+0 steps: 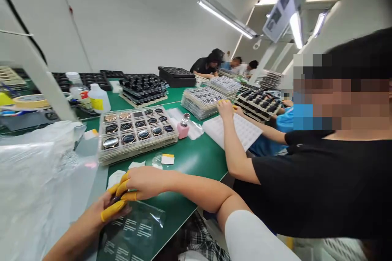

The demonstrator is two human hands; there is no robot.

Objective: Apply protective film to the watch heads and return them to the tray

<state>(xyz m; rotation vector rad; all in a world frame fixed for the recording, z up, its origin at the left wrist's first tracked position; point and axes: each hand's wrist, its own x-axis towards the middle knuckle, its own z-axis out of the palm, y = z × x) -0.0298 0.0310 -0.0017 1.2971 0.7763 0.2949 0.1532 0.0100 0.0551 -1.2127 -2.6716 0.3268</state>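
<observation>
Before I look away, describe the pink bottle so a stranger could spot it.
On the green table, find the tray stack topped with round pieces. Just off its right side, beside some clear plastic, stands the pink bottle. Its colour and silvery top set it apart from the white bottle farther left.

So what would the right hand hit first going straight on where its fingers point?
Right hand: most likely the small dark item at its fingertips or the left hand just behind; depth unclear, contact may already exist.
</observation>
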